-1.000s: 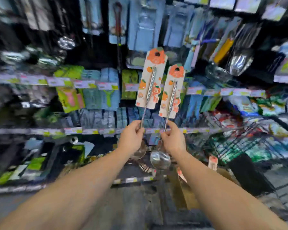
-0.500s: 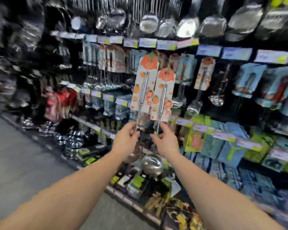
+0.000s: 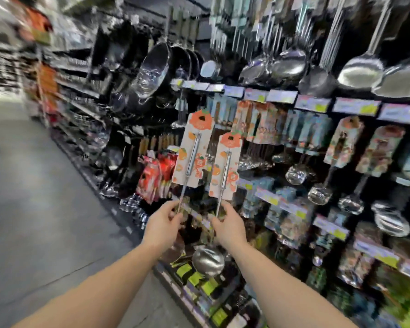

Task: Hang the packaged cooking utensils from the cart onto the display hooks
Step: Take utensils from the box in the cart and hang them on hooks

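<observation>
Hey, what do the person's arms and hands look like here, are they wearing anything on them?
Both forearms are bare as far as the picture shows, with no sleeves in view. The left hand and the right hand carry no gloves, and no watch, bracelet or ring shows on either, though the frame is blurred.

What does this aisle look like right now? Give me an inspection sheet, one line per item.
Surface: grey aisle floor on the left, bare where seen.
Job's things: two carded ladles held upright, left ladle and right ladle; neither is on a hook yet. Cart not in view.
Clutter: red packets on the lower display; blurred stock below.
Grippers: left hand pinches the left ladle's shaft; right hand pinches the right one's.
Cables: nothing seen.
Surroundings: hanging pans upper left, steel ladles at right, price labels along the rails.
</observation>
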Demonstrator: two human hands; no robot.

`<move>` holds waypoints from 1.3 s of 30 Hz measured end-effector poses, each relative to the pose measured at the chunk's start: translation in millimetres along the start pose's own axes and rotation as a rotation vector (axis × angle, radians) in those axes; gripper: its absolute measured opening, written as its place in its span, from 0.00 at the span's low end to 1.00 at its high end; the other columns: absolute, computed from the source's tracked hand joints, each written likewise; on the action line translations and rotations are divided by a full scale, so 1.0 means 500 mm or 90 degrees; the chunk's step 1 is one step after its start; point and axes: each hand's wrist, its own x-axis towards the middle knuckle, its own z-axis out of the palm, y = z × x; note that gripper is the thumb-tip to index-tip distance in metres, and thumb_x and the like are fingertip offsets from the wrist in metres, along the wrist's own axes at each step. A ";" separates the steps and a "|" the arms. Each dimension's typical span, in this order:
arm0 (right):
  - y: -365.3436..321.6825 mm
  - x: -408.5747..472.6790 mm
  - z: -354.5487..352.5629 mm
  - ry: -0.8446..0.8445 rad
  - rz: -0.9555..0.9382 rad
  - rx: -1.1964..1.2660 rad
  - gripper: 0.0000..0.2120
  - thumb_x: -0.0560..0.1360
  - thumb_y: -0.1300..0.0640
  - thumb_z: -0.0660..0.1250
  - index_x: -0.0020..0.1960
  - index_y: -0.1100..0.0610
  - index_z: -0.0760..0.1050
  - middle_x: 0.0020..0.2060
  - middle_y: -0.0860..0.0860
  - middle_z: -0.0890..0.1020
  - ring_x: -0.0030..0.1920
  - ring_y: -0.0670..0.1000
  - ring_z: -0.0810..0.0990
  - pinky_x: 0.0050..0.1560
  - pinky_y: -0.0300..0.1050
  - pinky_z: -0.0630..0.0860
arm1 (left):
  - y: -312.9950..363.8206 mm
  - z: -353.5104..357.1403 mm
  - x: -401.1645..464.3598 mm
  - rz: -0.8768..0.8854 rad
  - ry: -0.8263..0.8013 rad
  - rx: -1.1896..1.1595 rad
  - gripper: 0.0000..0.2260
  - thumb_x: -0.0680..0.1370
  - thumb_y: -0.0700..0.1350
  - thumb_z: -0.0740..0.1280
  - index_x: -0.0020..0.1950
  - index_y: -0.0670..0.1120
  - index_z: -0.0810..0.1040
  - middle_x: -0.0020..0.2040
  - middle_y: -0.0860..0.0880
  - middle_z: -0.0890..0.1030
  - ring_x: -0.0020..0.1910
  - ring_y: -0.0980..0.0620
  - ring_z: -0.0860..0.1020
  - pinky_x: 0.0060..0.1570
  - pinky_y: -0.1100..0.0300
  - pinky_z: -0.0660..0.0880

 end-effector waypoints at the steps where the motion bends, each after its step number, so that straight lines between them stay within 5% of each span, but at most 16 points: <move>1: -0.002 0.037 0.025 -0.002 0.003 0.001 0.24 0.78 0.53 0.65 0.73 0.50 0.64 0.43 0.50 0.81 0.37 0.48 0.78 0.38 0.38 0.75 | -0.022 -0.004 0.037 -0.011 0.008 -0.003 0.10 0.78 0.45 0.65 0.59 0.54 0.75 0.37 0.51 0.80 0.33 0.53 0.75 0.38 0.56 0.73; 6: -0.001 0.247 0.109 0.017 0.024 0.040 0.24 0.79 0.52 0.63 0.74 0.48 0.62 0.39 0.55 0.81 0.37 0.54 0.80 0.41 0.52 0.80 | -0.079 0.003 0.246 -0.020 0.011 -0.019 0.15 0.79 0.46 0.64 0.65 0.54 0.72 0.41 0.52 0.81 0.37 0.48 0.80 0.39 0.49 0.80; 9: -0.016 0.386 0.117 0.044 0.036 0.063 0.25 0.80 0.54 0.63 0.75 0.49 0.61 0.51 0.53 0.80 0.41 0.52 0.76 0.43 0.50 0.79 | -0.091 0.019 0.371 0.002 0.000 -0.025 0.14 0.79 0.46 0.64 0.65 0.53 0.73 0.42 0.53 0.81 0.37 0.50 0.81 0.38 0.49 0.80; 11: -0.028 0.462 0.112 0.067 0.027 0.039 0.23 0.80 0.55 0.62 0.74 0.51 0.62 0.51 0.51 0.79 0.36 0.49 0.74 0.35 0.43 0.75 | -0.095 0.035 0.454 0.019 -0.002 -0.017 0.14 0.79 0.45 0.64 0.64 0.51 0.74 0.41 0.56 0.80 0.38 0.53 0.81 0.39 0.55 0.79; 13: -0.036 0.525 0.102 0.098 0.024 0.014 0.22 0.80 0.55 0.61 0.73 0.52 0.63 0.54 0.52 0.80 0.32 0.45 0.71 0.37 0.44 0.72 | -0.094 0.060 0.527 0.027 -0.016 -0.029 0.14 0.79 0.43 0.64 0.64 0.50 0.74 0.40 0.55 0.80 0.37 0.54 0.81 0.38 0.59 0.78; 17: -0.042 0.634 0.089 0.156 0.040 -0.024 0.23 0.80 0.54 0.62 0.74 0.51 0.62 0.64 0.52 0.76 0.47 0.52 0.80 0.43 0.43 0.75 | -0.097 0.126 0.653 0.022 -0.071 -0.089 0.14 0.78 0.44 0.65 0.64 0.50 0.74 0.41 0.52 0.82 0.38 0.54 0.81 0.46 0.53 0.78; 20: -0.048 0.705 0.084 0.203 0.054 -0.040 0.23 0.80 0.55 0.62 0.74 0.50 0.62 0.62 0.52 0.78 0.46 0.51 0.80 0.34 0.36 0.70 | -0.102 0.175 0.741 0.040 -0.114 -0.104 0.14 0.78 0.45 0.66 0.63 0.50 0.75 0.42 0.52 0.82 0.41 0.51 0.81 0.49 0.52 0.77; 24: -0.056 0.770 0.096 0.280 0.076 -0.065 0.26 0.81 0.55 0.61 0.76 0.51 0.59 0.55 0.53 0.81 0.36 0.45 0.77 0.29 0.36 0.69 | -0.104 0.212 0.830 0.082 -0.170 -0.121 0.09 0.78 0.44 0.65 0.58 0.53 0.75 0.40 0.52 0.81 0.36 0.54 0.78 0.38 0.59 0.72; 28: -0.061 0.815 0.110 0.350 0.069 -0.085 0.25 0.80 0.53 0.62 0.75 0.51 0.61 0.40 0.51 0.79 0.36 0.51 0.78 0.36 0.45 0.74 | -0.112 0.233 0.900 0.132 -0.222 -0.141 0.11 0.79 0.44 0.65 0.61 0.51 0.75 0.40 0.56 0.80 0.37 0.59 0.78 0.40 0.60 0.73; 32: -0.057 0.835 0.113 0.387 0.093 -0.058 0.26 0.80 0.52 0.63 0.76 0.50 0.60 0.47 0.47 0.71 0.45 0.48 0.72 0.36 0.35 0.68 | -0.123 0.240 0.933 0.124 -0.254 -0.178 0.14 0.79 0.45 0.64 0.65 0.49 0.73 0.42 0.57 0.80 0.39 0.57 0.80 0.42 0.52 0.79; 34: -0.054 0.834 0.113 0.390 0.104 -0.050 0.25 0.80 0.54 0.62 0.76 0.50 0.60 0.45 0.46 0.73 0.41 0.46 0.74 0.31 0.27 0.65 | -0.129 0.243 0.940 0.129 -0.279 -0.181 0.16 0.79 0.45 0.64 0.67 0.49 0.72 0.43 0.56 0.80 0.39 0.57 0.80 0.40 0.52 0.79; 39: -0.058 0.851 0.108 0.400 0.128 -0.076 0.24 0.80 0.55 0.61 0.75 0.50 0.62 0.45 0.50 0.79 0.34 0.41 0.74 0.27 0.29 0.65 | -0.135 0.248 0.954 0.114 -0.330 -0.191 0.19 0.80 0.45 0.63 0.70 0.50 0.68 0.46 0.53 0.81 0.42 0.56 0.80 0.37 0.57 0.78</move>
